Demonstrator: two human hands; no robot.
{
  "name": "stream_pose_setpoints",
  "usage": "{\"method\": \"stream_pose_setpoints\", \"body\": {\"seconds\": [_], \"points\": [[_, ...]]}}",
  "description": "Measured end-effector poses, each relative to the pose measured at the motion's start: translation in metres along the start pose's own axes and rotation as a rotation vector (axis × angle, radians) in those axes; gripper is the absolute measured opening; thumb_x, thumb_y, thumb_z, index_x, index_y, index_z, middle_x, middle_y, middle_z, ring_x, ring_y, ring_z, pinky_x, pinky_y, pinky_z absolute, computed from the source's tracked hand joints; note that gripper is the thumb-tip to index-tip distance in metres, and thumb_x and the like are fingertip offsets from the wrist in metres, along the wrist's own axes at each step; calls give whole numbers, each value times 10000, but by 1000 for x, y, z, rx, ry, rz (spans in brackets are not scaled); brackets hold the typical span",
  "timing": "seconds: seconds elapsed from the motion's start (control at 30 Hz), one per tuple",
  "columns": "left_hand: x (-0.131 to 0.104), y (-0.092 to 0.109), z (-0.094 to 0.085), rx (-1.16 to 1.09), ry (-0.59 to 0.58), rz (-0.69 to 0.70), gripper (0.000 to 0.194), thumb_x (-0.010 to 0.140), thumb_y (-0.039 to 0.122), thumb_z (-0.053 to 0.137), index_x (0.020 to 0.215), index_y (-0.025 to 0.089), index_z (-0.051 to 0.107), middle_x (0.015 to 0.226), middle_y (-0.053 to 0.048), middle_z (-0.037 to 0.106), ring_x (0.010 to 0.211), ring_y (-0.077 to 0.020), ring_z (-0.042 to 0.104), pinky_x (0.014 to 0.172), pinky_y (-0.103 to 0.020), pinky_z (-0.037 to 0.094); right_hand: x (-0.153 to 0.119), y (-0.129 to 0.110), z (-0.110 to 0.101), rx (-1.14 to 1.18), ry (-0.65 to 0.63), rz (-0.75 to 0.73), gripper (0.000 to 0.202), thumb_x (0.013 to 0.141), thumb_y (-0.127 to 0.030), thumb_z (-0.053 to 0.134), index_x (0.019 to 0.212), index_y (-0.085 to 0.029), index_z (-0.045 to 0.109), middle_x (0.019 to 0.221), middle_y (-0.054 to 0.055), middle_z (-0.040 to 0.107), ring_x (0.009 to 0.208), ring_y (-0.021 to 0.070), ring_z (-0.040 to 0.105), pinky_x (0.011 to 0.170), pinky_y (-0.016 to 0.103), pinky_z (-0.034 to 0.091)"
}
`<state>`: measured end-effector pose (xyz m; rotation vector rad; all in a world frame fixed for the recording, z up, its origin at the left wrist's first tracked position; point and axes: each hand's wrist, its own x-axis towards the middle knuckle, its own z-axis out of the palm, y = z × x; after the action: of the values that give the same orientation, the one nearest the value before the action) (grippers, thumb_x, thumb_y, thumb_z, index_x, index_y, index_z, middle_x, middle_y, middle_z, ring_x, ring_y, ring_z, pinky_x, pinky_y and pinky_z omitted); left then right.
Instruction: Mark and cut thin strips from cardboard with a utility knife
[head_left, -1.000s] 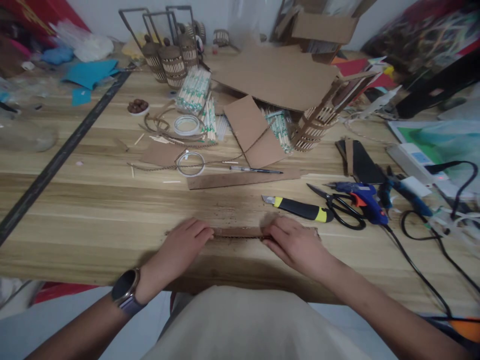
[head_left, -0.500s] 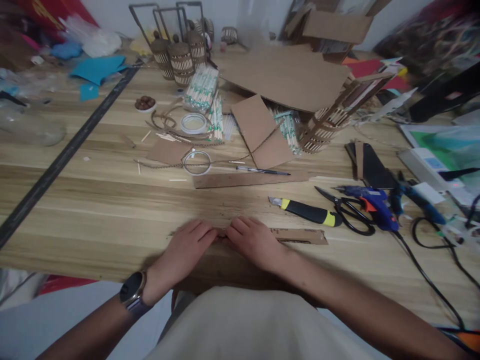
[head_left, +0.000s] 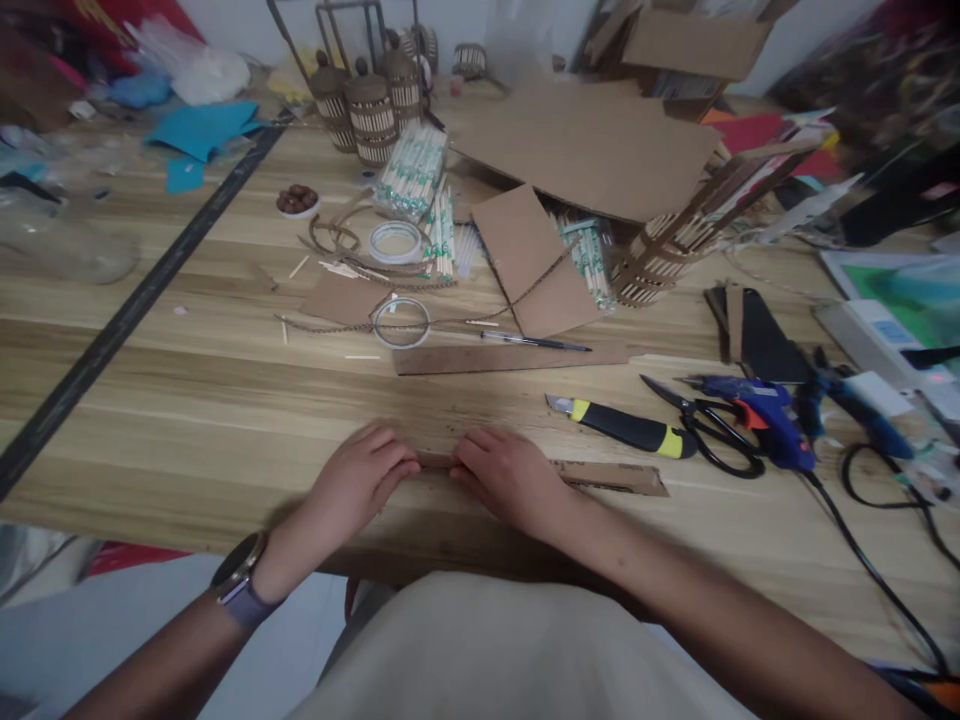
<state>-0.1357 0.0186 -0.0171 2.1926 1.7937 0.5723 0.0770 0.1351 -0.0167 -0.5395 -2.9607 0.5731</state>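
Note:
A narrow brown cardboard strip point(head_left: 615, 477) lies along the front of the table, its right end bare. My right hand point(head_left: 506, 475) is closed over its middle, fingers curled round the edge. My left hand point(head_left: 364, 475), with a watch on the wrist, pinches the strip near its left end; a short stretch shows between the two hands. Beyond the right hand lies a black and yellow utility knife point(head_left: 630, 428), blade pointing left. Farther back, another cardboard strip point(head_left: 510, 360) lies flat with a pen point(head_left: 536, 342) just behind it.
Scissors point(head_left: 720, 430) and a blue hot glue gun point(head_left: 765, 410) lie to the right, the gun's cord running to the front. A long dark ruler-like bar point(head_left: 150, 290) crosses the left side. Tape rolls point(head_left: 395, 243), packed sticks point(head_left: 411, 170), cardboard sheets point(head_left: 585, 150) and small lanterns point(head_left: 373, 120) stand behind.
My left hand has slid left along the strip, widening the gap between my hands. My right hand stays on the strip. The view has shifted slightly.

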Motion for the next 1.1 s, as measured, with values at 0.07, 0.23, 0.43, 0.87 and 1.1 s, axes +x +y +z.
{"method": "stream_pose_setpoints", "body": {"seconds": [0.07, 0.23, 0.43, 0.87, 1.1], "points": [[1, -3, 1, -49, -22, -26, 331, 1069, 307, 446, 855, 189, 670, 788, -20, 608, 797, -187, 566, 714, -303, 466, 1, 1, -2, 37, -9, 0, 93, 972, -241, 624, 895, -190, 629, 865, 38, 666, 832, 200, 583, 703, 319, 372], [3, -9, 3, -57, -3, -103, 235, 1029, 323, 536, 887, 195, 674, 922, -42, 612, 920, -219, 551, 807, -359, 459, 6, 4, -9, 135, -31, 62, 90, 946, -275, 675, 906, -199, 648, 920, 44, 656, 929, 223, 552, 792, 344, 372], [8, 4, 1, 89, 83, -108, 140, 1002, 245, 550, 969, 203, 680, 1013, -61, 610, 975, -246, 529, 850, -403, 461, 6, 13, -8, 200, 27, 137, 242, 876, -405, 757, 941, -195, 656, 987, 74, 597, 974, 250, 486, 823, 361, 364], [12, 14, 22, 172, 45, 194, 283, 1012, 94, 410, 948, 188, 670, 883, -46, 650, 820, -225, 575, 726, -340, 482, -18, 27, -30, 253, 233, -26, 109, 979, -286, 586, 946, -202, 646, 955, 72, 647, 943, 220, 555, 845, 360, 441], [5, -1, 7, 202, 46, 188, 301, 988, 68, 403, 1000, 206, 670, 884, -36, 660, 808, -203, 589, 709, -305, 475, -118, 69, -64, 141, 159, 86, 212, 980, -410, 604, 1022, -212, 667, 957, 84, 692, 918, 225, 622, 774, 344, 514]]}}
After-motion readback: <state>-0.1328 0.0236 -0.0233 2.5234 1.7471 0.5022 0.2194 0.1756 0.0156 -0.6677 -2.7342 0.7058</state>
